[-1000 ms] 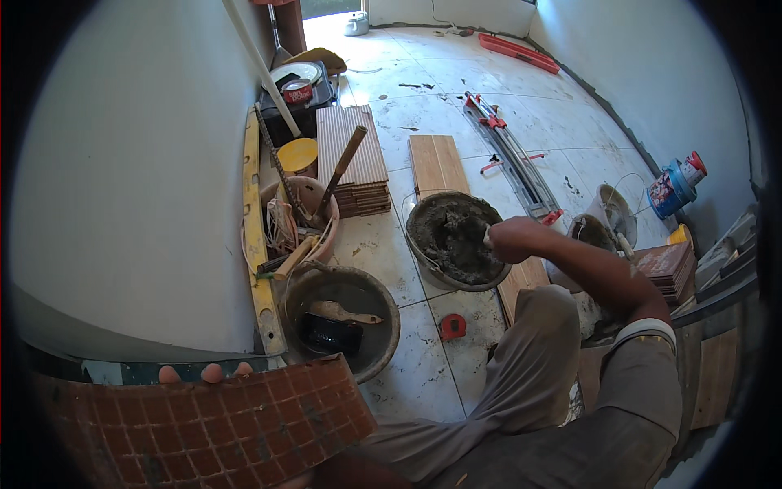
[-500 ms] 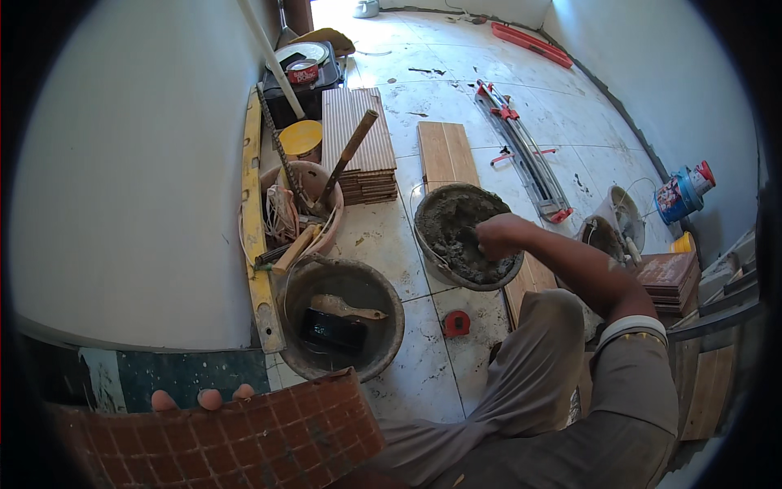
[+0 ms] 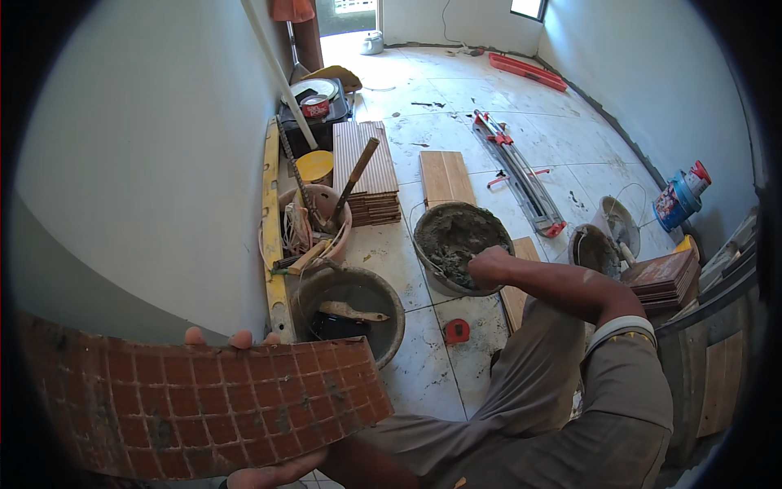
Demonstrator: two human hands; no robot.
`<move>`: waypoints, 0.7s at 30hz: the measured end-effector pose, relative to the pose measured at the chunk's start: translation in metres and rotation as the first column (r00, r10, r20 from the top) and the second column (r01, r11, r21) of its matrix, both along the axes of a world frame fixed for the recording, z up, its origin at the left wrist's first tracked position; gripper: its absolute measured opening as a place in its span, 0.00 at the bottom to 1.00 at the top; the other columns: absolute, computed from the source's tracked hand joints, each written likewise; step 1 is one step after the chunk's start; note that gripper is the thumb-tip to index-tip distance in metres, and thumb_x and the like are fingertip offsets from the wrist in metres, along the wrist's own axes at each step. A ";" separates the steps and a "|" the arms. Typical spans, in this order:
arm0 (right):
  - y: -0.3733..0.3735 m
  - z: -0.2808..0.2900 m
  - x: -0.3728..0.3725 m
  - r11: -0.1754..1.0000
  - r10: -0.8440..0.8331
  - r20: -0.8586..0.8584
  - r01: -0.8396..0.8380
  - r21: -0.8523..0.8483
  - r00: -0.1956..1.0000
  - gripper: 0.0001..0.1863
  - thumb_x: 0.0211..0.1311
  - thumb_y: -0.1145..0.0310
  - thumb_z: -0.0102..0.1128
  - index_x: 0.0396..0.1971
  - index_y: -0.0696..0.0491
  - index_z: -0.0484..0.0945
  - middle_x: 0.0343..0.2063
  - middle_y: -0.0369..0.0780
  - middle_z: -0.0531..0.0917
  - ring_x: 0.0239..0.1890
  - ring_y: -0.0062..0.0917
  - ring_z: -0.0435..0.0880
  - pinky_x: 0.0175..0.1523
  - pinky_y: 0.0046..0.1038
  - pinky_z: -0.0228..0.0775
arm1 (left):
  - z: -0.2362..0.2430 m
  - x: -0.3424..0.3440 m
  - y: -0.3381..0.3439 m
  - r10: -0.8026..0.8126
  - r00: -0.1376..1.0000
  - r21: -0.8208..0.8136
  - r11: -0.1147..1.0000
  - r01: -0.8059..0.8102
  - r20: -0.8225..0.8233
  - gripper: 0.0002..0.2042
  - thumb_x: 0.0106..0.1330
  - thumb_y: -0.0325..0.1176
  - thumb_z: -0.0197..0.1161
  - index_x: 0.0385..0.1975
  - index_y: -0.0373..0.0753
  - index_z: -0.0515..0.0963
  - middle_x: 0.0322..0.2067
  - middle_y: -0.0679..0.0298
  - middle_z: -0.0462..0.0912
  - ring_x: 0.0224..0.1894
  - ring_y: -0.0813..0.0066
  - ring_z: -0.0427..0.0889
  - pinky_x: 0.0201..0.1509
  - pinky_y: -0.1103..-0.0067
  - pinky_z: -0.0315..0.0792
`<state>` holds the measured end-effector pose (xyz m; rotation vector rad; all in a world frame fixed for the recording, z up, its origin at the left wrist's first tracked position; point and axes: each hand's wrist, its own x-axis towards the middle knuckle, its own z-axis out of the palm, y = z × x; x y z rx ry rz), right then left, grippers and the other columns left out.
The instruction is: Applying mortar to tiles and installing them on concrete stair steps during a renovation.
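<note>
A long reddish-brown tile [image 3: 212, 403] is held at the lower left, its gridded back facing me and spotted with grey mortar. My left hand [image 3: 281, 473] grips it, thumb along the lower edge and fingertips showing over the upper edge. My right hand [image 3: 490, 267] is closed at the right side of a bucket [image 3: 444, 287] of wet grey mortar [image 3: 464, 232]. Whatever that hand grips is hidden by the fist and mortar. Left of this bucket, a tub of water [image 3: 397, 326] holds a wooden-handled brush [image 3: 350, 311], partly covered by the tile.
A red tape measure [image 3: 456, 331] lies beside my knee. Farther out are a tile cutter [image 3: 521, 175], wood-look planks [image 3: 445, 175], stacked tiles [image 3: 366, 167] and a tool bucket [image 3: 346, 220]. A yellow level [image 3: 273, 236] leans at the left. Several buckets [image 3: 595, 248] stand right.
The tile has risen and shows more of its gridded back, and my left thumb has come into sight. My right hand has shifted slightly lower in the mortar bucket. The view has tilted up.
</note>
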<state>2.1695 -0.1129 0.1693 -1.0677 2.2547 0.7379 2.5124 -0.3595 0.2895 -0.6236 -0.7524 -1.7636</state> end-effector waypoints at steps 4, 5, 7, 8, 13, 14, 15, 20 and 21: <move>0.004 0.029 0.007 0.999 -0.032 -0.025 0.032 0.007 0.999 0.15 0.59 0.63 0.66 0.42 0.51 0.92 0.43 0.44 0.93 0.48 0.39 0.93 0.46 0.41 0.85 | 0.021 0.016 -0.027 -0.095 0.945 -0.229 0.958 0.172 0.314 0.41 0.75 0.70 0.45 0.83 0.58 0.48 0.76 0.42 0.60 0.80 0.39 0.56 0.80 0.34 0.54; 0.008 0.039 0.008 0.999 -0.035 -0.030 0.036 0.006 0.999 0.14 0.58 0.63 0.66 0.41 0.51 0.92 0.42 0.44 0.93 0.47 0.39 0.93 0.46 0.40 0.85 | 0.032 0.024 -0.044 -0.271 0.850 -0.113 0.928 0.355 0.452 0.38 0.77 0.71 0.39 0.83 0.64 0.50 0.77 0.46 0.60 0.82 0.43 0.54 0.82 0.34 0.51; 0.015 0.061 0.007 0.999 -0.049 -0.045 0.049 -0.005 0.998 0.14 0.57 0.64 0.67 0.40 0.51 0.92 0.41 0.44 0.93 0.46 0.39 0.93 0.45 0.40 0.85 | 0.045 0.028 -0.081 -0.501 0.592 0.047 0.787 0.615 0.631 0.40 0.75 0.74 0.37 0.83 0.64 0.48 0.77 0.46 0.60 0.81 0.42 0.56 0.82 0.35 0.52; 0.018 0.072 0.004 0.998 -0.057 -0.058 0.056 -0.019 0.997 0.13 0.56 0.64 0.67 0.39 0.51 0.92 0.40 0.45 0.93 0.45 0.39 0.93 0.45 0.40 0.85 | 0.036 0.023 -0.087 -0.488 0.606 0.019 0.788 0.615 0.628 0.41 0.75 0.75 0.37 0.83 0.63 0.46 0.78 0.46 0.59 0.81 0.41 0.57 0.82 0.36 0.53; 0.019 0.118 -0.020 0.997 -0.051 -0.114 0.044 -0.063 0.992 0.11 0.54 0.67 0.68 0.37 0.48 0.91 0.37 0.43 0.92 0.43 0.40 0.93 0.43 0.42 0.85 | -0.002 0.032 -0.074 -0.401 0.687 0.045 0.879 0.474 0.606 0.42 0.74 0.76 0.36 0.84 0.63 0.44 0.77 0.47 0.61 0.81 0.41 0.57 0.82 0.35 0.50; 0.017 0.123 -0.025 0.998 -0.023 -0.121 0.015 -0.068 0.992 0.11 0.54 0.67 0.68 0.37 0.48 0.91 0.36 0.43 0.92 0.43 0.40 0.93 0.42 0.42 0.84 | -0.003 0.032 -0.076 -0.421 0.675 0.054 0.868 0.493 0.606 0.42 0.74 0.76 0.36 0.84 0.63 0.44 0.77 0.47 0.61 0.80 0.41 0.57 0.82 0.35 0.51; 0.014 0.128 -0.030 0.998 0.002 -0.135 -0.009 -0.055 0.991 0.11 0.54 0.67 0.68 0.37 0.47 0.91 0.36 0.42 0.92 0.43 0.40 0.93 0.42 0.42 0.84 | -0.003 0.032 -0.076 -0.422 0.666 0.053 0.865 0.499 0.615 0.42 0.74 0.76 0.35 0.84 0.63 0.45 0.77 0.47 0.61 0.80 0.41 0.58 0.82 0.34 0.51; -0.008 0.130 -0.059 0.993 0.098 -0.194 -0.109 -0.050 0.976 0.10 0.53 0.63 0.73 0.36 0.46 0.92 0.34 0.41 0.92 0.40 0.37 0.93 0.40 0.40 0.84 | 0.021 0.031 -0.082 -0.372 0.606 0.028 0.866 0.499 0.703 0.39 0.76 0.74 0.32 0.83 0.64 0.47 0.77 0.49 0.60 0.81 0.43 0.55 0.83 0.35 0.50; -0.015 0.126 -0.066 0.993 0.109 -0.184 -0.115 -0.023 0.977 0.11 0.53 0.64 0.72 0.38 0.44 0.91 0.35 0.40 0.92 0.41 0.37 0.93 0.40 0.40 0.83 | 0.025 0.029 -0.085 -0.409 0.579 0.044 0.840 0.540 0.706 0.39 0.76 0.74 0.32 0.83 0.64 0.47 0.78 0.49 0.60 0.82 0.43 0.53 0.83 0.35 0.49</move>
